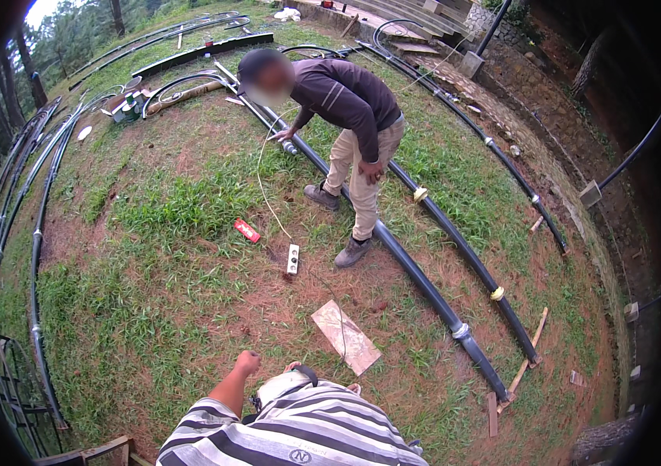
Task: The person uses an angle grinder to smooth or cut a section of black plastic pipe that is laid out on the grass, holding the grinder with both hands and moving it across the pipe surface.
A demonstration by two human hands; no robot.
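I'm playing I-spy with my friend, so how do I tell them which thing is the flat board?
Find the striped shirt at the picture's bottom. Ahead of it, right of the left hand, lies the board. It's pale pinkish-brown, crossed by a thin cord, and wider than the brown strip beside the black pipe's end.

My left hand (pixel 249 363), loosely curled, hangs above the grass (pixel 191 326), near a flat board (pixel 346 338). Beyond the board lies a white power strip (pixel 293 259) — a red packet (pixel 247 230) near it, a pale cable (pixel 260 175) running off toward a co-worker (pixel 354 97). This person stoops over a long black pipe (pixel 416 270), one hand (pixel 285 135) at it, the other hand (pixel 371 171) on the leg (pixel 363 208).
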